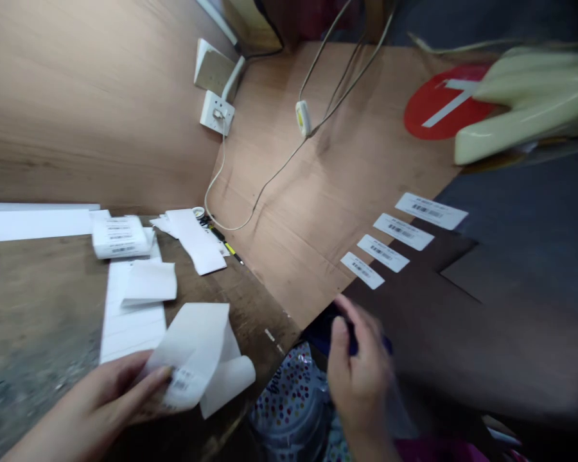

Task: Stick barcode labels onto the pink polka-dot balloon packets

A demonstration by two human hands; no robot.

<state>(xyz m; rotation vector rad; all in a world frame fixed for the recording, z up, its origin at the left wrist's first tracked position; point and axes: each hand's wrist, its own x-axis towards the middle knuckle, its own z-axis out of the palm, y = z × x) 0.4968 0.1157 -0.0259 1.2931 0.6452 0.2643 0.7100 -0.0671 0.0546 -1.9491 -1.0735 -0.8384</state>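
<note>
Left grip [101,401]: clenched on a paper label strip [197,356], your fingers lying across its near end, with a printed barcode just past your fingertips. You have the strip's long axis running forward from the grip, then folding back into a loose loop to the grip's right. Your left hand is clearly the nearer one.

Right grip [359,369]: blurred, so you can't tell whether it's closed. It overlaps a dark blue thing [332,327]; contact is unclear.

Four barcode labels [390,240] sit in a row on a wooden board [318,192], just ahead of your right grip and running away from it. A paper sheet [130,321] lies just ahead of your left grip on the bench [43,308], with a label stack [120,237] beyond it. A polka-dot bag [289,391] sits between your grips.
</note>
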